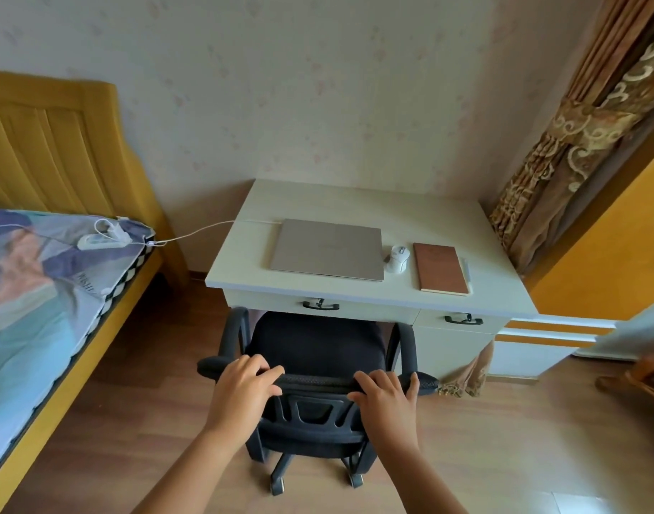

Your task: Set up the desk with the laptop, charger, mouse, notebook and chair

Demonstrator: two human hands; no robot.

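A closed silver laptop (327,249) lies flat on the white desk (358,202). Its white charger cable (203,228) runs left off the desk to a power strip (102,237) on the bed. A white mouse (397,258) sits right of the laptop, and a brown notebook (439,268) lies beside it with a pen along its right edge. The black office chair (316,343) stands in front of the desk, its seat partly under the drawer. My left hand (245,383) and my right hand (386,393) both grip the top of the chair's backrest.
A bed (32,291) with a yellow frame and patterned sheet fills the left side. A brown patterned curtain (563,142) hangs at the right of the desk. Two desk drawers have dark handles (321,305). Wooden floor surrounds the chair.
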